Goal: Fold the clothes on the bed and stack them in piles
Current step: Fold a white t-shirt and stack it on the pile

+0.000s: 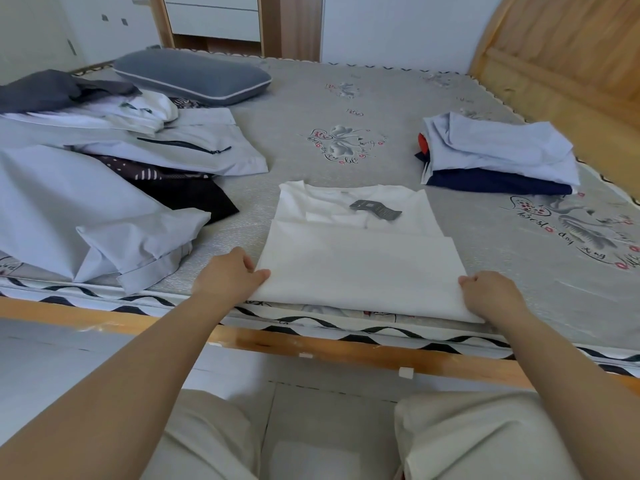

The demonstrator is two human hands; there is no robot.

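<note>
Now | left hand (pixel 231 276), right hand (pixel 491 292): curled fingers pinch white shirt (pixel 356 268) corners

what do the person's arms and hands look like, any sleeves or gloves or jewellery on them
Both arms are bare along all that shows, with no sleeve cuff in view. The left hand and right hand wear no gloves, and no watch, bracelet or ring shows on either. The only clothing seen is light beige trousers at the bottom of the picture.

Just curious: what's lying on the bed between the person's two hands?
Head view: the white shirt, its near corners pinched by the left hand and right hand.
</note>
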